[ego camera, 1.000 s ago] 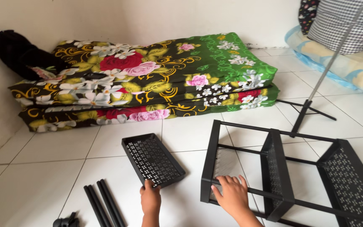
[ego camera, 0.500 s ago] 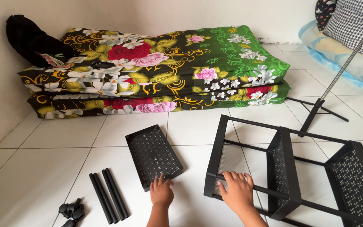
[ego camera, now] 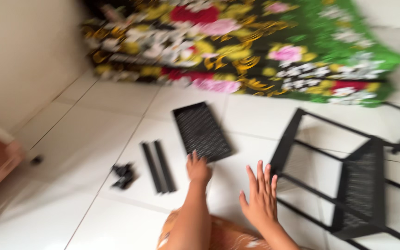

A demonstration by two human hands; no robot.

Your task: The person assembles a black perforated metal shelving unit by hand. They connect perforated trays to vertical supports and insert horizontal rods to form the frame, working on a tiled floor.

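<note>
Perforated black tray panel (ego camera: 202, 131): lies flat on the white tiled floor (ego camera: 98, 139), long axis running toward 11 o'clock, near edge under the left hand. Left hand (ego camera: 198, 169): palm down, fingers resting on the panel's near edge, a loose touching grip, not closed around it; likely pinning or about to slide it, judging by the flat palm. Right hand (ego camera: 260, 196): at 4 o'clock of the panel, raised off the floor, fingers spread wide, holding nothing, just beside the near corner of the black metal rack frame (ego camera: 343, 185). Frame: lies on its side at 3 o'clock, one mesh shelf already fitted, open bays showing. Black tubes (ego camera: 158, 166): a bundle laid parallel at 8 o'clock of the panel, near it, not touching. Small black fittings (ego camera: 123, 176): a clump at 9 o'clock of the tubes; kind unreadable through blur. Folded floral mattress (ego camera: 255, 51): against the wall at 12 o'clock, well apart. Orange patterned cloth (ego camera: 223, 236): at 6 o'clock, under the forearms.
</note>
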